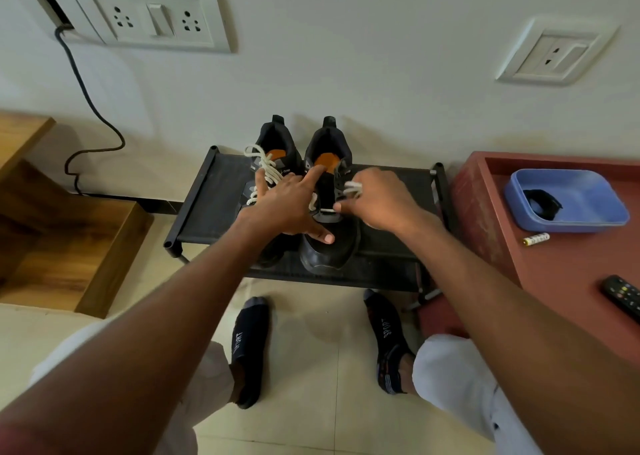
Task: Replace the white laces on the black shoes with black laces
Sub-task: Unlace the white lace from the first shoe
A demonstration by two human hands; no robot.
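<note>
Fingers (320, 172) of the left hand (287, 209) are spreading wide and straight across the two black shoes, the index tip reaching toward the orange insole of the right shoe (329, 212) and the thumb pressing on its toe cap. The right hand (381, 200) is sitting just to the right of that shoe, its fingers curling inward and its thumb and fingers pinching a bunch of white lace (351, 190) at the shoe's outer eyelets. A short stretch of that lace is still running across the lowest eyelets, beside the thumb tip.

Both shoes are standing side by side on the black shoe rack (214, 191), toes pointing toward the person and heels toward the wall. The left shoe (277, 150) is lying partly under the left hand, with its own white lace (265, 167) looping loosely over the tongue and eyelets.

To the right of the shoe rack, touching or nearly touching it, a red tabletop (561, 274) is carrying a blue tray (588, 198) with a dark coiled item (542, 202) inside; whether this is a black lace cannot be told. A small battery (536, 239) is lying just in front of the tray, and a remote control (623, 293) is resting nearer the person at the frame edge.

Below the shoe rack, two feet in dark socks (249, 347) are standing on the tiled floor. To the left of the rack, wooden furniture (69, 247) is standing, and a dark cable (90, 108) is hanging down the wall from a socket panel (152, 18).
</note>
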